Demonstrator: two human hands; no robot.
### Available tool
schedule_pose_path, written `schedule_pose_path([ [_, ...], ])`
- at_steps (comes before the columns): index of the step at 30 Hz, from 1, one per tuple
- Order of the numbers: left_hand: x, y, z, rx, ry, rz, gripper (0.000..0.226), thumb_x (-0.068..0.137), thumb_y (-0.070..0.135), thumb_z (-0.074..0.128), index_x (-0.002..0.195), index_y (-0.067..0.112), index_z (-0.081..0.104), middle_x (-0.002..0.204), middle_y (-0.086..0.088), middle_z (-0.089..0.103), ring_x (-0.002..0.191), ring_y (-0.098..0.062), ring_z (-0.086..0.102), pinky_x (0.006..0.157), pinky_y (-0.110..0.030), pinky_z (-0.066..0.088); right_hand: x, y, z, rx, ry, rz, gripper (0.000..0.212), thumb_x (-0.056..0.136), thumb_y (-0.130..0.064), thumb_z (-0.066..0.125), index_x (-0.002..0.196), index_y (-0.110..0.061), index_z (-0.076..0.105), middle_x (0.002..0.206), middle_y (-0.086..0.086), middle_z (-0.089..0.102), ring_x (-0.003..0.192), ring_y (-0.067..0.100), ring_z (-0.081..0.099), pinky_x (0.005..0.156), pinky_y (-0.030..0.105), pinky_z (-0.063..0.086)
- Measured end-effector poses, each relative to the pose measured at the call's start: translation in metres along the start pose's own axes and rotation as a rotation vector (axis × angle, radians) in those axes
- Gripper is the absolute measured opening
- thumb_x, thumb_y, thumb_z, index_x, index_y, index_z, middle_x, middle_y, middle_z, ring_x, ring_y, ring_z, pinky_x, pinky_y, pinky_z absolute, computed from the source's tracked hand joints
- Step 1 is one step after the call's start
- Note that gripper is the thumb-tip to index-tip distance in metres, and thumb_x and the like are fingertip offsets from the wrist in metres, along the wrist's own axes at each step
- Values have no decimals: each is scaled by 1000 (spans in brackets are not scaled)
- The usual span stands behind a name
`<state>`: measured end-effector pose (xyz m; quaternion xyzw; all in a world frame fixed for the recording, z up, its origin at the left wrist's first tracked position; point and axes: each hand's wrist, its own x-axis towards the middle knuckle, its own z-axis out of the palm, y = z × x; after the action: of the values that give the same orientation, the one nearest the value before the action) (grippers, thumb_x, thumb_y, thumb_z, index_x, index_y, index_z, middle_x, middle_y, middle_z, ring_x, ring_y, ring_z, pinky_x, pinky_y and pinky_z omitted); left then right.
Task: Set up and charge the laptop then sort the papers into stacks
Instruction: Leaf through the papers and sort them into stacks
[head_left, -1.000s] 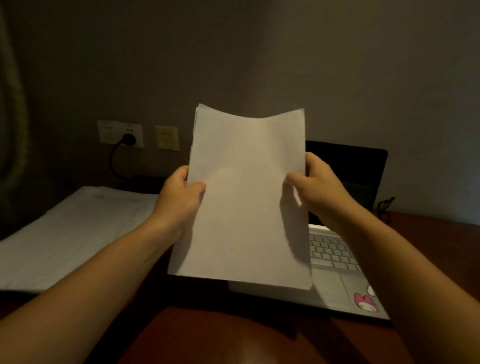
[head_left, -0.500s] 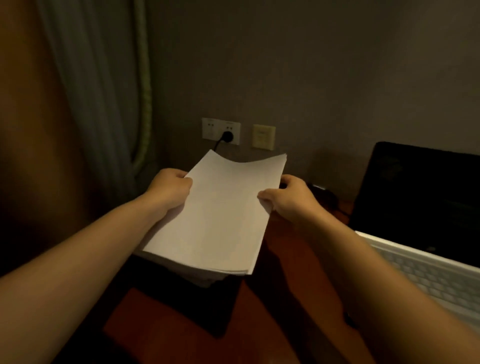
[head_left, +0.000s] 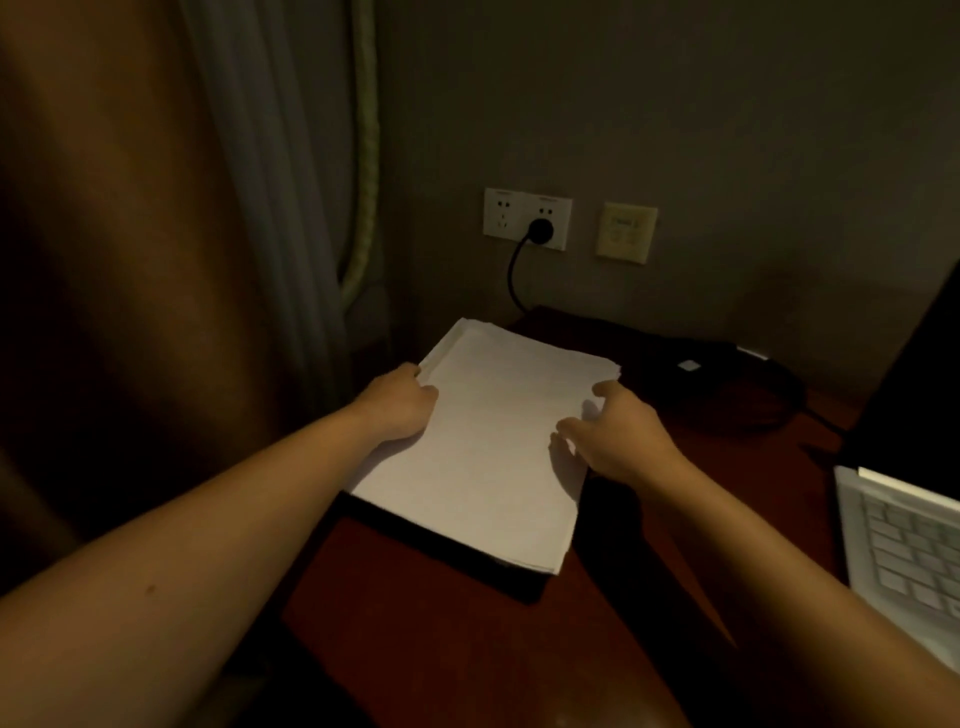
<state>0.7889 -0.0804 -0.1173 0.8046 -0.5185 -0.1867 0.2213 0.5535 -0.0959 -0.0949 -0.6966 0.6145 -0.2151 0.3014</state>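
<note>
Papers (head_left: 488, 447) lowered onto desk (head_left: 441, 649), btwn hands (head_left: 402, 405) (head_left: 621, 439)

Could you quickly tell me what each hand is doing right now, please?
Left hand: closed, gripping the left edge of the paper stack.
Right hand: open, fingers relaxed, touching the stack's right edge.
</note>
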Motion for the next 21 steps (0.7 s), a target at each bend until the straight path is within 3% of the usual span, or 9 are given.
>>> schedule_pose_path([
  [4,-3,13,0,-106,39,-64,44,101,32,53,140,13,48,129,-11,59,111,-29,60,89,-36,50,0,-9,-3,278,-82,115,64,94,-28,65,149,-14,35,151,8,41,133,29,46,100,36,42],
  [9,-12,24,-9,-236,107,-191,32,93,21,66,120,8,56,100,-7,57,89,-26,58,79,-36,49,3,-15,-2,370,-112,192,60,95,-31,63,147,-15,39,146,10,45,129,30,47,102,41,42],
  [12,-25,29,-22,-161,-53,-241,30,93,25,67,108,8,47,96,-8,52,88,-26,54,81,-39,46,2,-7,-6,385,-61,229,54,95,-31,62,143,-15,44,142,10,48,126,29,49,100,40,43],
  [15,-32,29,-27,-224,-140,-205,23,92,23,67,92,6,51,92,-11,54,75,-22,52,77,-37,46,-1,4,-15,419,-40,265,49,96,-31,61,139,-13,48,141,11,49,129,30,47,102,42,40],
  [18,-40,35,-21,-327,-197,-173,27,89,25,68,103,4,57,97,-12,59,72,-19,54,74,-34,48,-3,18,-28,481,-14,326,52,94,-32,63,139,-11,49,145,12,46,133,31,43,108,45,35],
  [21,-49,44,-8,-315,-208,-104,34,90,25,66,118,11,53,109,-10,62,91,-25,62,86,-37,55,-13,30,-42,573,-8,392,58,92,-33,64,142,-10,45,147,14,43,134,34,41,112,51,34],
])
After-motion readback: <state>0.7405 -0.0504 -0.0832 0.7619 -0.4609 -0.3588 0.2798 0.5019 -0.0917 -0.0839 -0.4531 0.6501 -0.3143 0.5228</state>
